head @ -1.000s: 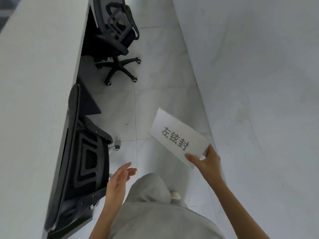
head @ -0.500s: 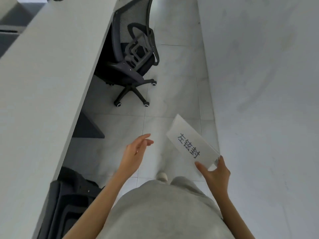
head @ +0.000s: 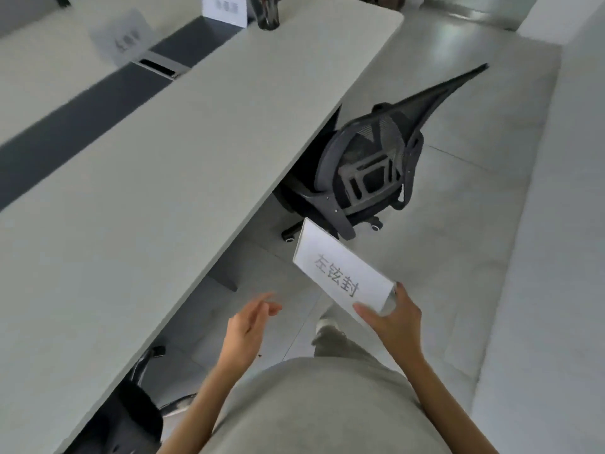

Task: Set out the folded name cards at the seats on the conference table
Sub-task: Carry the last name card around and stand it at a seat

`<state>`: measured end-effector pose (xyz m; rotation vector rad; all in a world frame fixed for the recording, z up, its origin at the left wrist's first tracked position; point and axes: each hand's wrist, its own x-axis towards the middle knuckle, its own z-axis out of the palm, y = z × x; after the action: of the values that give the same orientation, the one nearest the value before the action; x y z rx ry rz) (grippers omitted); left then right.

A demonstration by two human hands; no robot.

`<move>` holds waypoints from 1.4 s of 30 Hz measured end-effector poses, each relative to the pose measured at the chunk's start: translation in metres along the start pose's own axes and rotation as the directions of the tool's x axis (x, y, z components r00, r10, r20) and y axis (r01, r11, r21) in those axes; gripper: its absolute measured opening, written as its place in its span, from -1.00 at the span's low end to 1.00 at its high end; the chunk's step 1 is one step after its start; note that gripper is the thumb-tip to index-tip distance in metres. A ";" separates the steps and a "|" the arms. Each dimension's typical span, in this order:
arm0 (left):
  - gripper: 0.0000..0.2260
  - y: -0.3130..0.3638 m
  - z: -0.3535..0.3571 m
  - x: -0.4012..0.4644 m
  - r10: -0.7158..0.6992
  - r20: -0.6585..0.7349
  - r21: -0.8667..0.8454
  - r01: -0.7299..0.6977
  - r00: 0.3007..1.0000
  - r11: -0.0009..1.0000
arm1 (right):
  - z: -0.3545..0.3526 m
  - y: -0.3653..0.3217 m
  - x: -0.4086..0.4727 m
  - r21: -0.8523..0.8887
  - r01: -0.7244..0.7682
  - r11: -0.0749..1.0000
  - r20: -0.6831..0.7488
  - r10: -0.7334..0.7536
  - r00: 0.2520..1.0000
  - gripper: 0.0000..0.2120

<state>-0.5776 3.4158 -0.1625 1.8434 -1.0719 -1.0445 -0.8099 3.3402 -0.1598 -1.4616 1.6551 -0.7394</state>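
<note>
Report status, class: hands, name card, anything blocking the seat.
Right hand pinches name card; left hand open, empty. Card over floor, not on conference table. Office chair tucked ahead.

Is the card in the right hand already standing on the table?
No. The right hand pinches the card by one corner in the air above the floor, beside the table, not on it.

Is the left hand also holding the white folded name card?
No, only the right hand pinches the white folded name card; the left hand hangs free with relaxed fingers.
</note>
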 end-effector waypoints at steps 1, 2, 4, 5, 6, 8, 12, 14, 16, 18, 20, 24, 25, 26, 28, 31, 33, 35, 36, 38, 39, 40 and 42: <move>-0.74 0.001 -0.005 0.008 -0.052 -0.074 -0.036 0.049 0.996 0.998 | 0.005 -0.016 0.031 0.010 0.055 0.998 0.086 -0.055 0.995 -0.48; -0.72 0.001 -0.006 0.004 -0.071 -0.091 -0.058 0.065 0.993 0.996 | 0.006 -0.029 0.043 0.034 0.094 0.995 0.119 -0.098 0.988 -0.49; -0.71 0.004 -0.014 0.017 -0.138 -0.182 -0.107 0.120 0.973 0.987 | 0.019 -0.062 0.091 0.079 0.211 0.974 0.210 -0.223 0.952 -0.45; -0.71 0.006 -0.016 0.026 -0.177 -0.234 -0.134 0.148 0.956 0.980 | 0.028 -0.077 0.114 0.099 0.246 0.964 0.257 -0.264 0.930 -0.44; -0.72 0.010 -0.018 0.035 -0.200 -0.277 -0.166 0.159 0.940 0.973 | 0.038 -0.094 0.134 0.112 0.270 0.956 0.292 -0.291 0.911 -0.43; -0.76 0.016 -0.028 0.061 -0.234 -0.365 -0.246 0.149 0.901 0.958 | 0.062 -0.123 0.172 0.143 0.312 0.939 0.349 -0.343 0.872 -0.46; -0.76 0.028 -0.062 0.131 -0.243 -0.463 -0.311 0.101 0.852 0.945 | 0.109 -0.157 0.222 0.176 0.328 0.928 0.428 -0.373 0.823 -0.53; -0.75 0.036 -0.085 0.171 -0.215 -0.485 -0.298 0.071 0.848 0.952 | 0.127 -0.165 0.243 0.184 0.316 0.931 0.448 -0.366 0.816 -0.53; -0.75 0.043 -0.107 0.213 -0.188 -0.506 -0.264 0.057 0.842 0.963 | 0.142 -0.172 0.263 0.201 0.288 0.936 0.472 -0.350 0.809 -0.55; -0.75 0.049 -0.127 0.251 -0.174 -0.541 -0.212 0.067 0.823 0.975 | 0.156 -0.181 0.281 0.215 0.272 0.938 0.480 -0.344 0.807 -0.59; -0.73 0.053 -0.145 0.286 -0.190 -0.559 -0.175 0.109 0.807 0.979 | 0.170 -0.194 0.302 0.227 0.241 0.944 0.492 -0.324 0.808 -0.59; -0.68 0.063 -0.177 0.347 -0.231 -0.543 -0.150 0.177 0.808 0.973 | 0.200 -0.227 0.349 0.250 0.173 0.953 0.534 -0.285 0.796 -0.56; -0.68 0.066 -0.185 0.361 -0.234 -0.539 -0.157 0.177 0.809 0.972 | 0.206 -0.236 0.363 0.251 0.167 0.954 0.555 -0.283 0.782 -0.55; -0.68 0.069 -0.192 0.375 -0.239 -0.536 -0.165 0.176 0.810 0.970 | 0.212 -0.244 0.378 0.249 0.159 0.955 0.578 -0.278 0.767 -0.53; -0.70 0.075 -0.204 0.400 -0.242 -0.523 -0.165 0.181 0.817 0.970 | 0.224 -0.258 0.410 0.245 0.150 0.958 0.615 -0.273 0.739 -0.49; -0.74 0.086 -0.214 0.441 -0.205 -0.529 -0.128 0.162 0.824 0.979 | 0.242 -0.277 0.465 0.235 0.153 0.960 0.673 -0.274 0.687 -0.46; -0.75 0.093 -0.219 0.471 -0.220 -0.557 -0.131 0.177 0.801 0.976 | 0.255 -0.294 0.507 0.211 0.184 0.960 0.716 -0.280 0.639 -0.44; -0.78 0.099 -0.221 0.500 -0.260 -0.590 -0.163 0.203 0.764 0.966 | 0.271 -0.314 0.550 0.170 0.230 0.958 0.762 -0.276 0.586 -0.43; -0.80 0.102 -0.222 0.514 -0.281 -0.606 -0.182 0.214 0.744 0.960 | 0.281 -0.324 0.571 0.151 0.253 0.956 0.777 -0.273 0.568 -0.43; -0.91 0.100 -0.223 0.543 -0.326 -0.630 -0.233 0.229 0.705 0.945 | 0.301 -0.340 0.610 0.121 0.294 0.948 0.794 -0.271 0.545 -0.42; -0.95 0.098 -0.224 0.555 -0.345 -0.634 -0.253 0.236 0.692 0.938 | 0.310 -0.346 0.626 0.105 0.313 0.944 0.800 -0.267 0.537 -0.42; -0.96 0.095 -0.223 0.566 -0.365 -0.632 -0.269 0.248 0.683 0.931 | 0.319 -0.350 0.640 0.083 0.336 0.938 0.806 -0.262 0.531 -0.41; -0.95 0.087 -0.221 0.586 -0.409 -0.625 -0.294 0.285 0.664 0.912 | 0.338 -0.355 0.662 0.027 0.401 0.916 0.814 -0.253 0.523 -0.39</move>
<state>-0.2187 2.8956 -0.1606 2.0766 -0.1762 -0.5304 -0.3511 2.6561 -0.1566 -1.8758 0.7247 -0.0345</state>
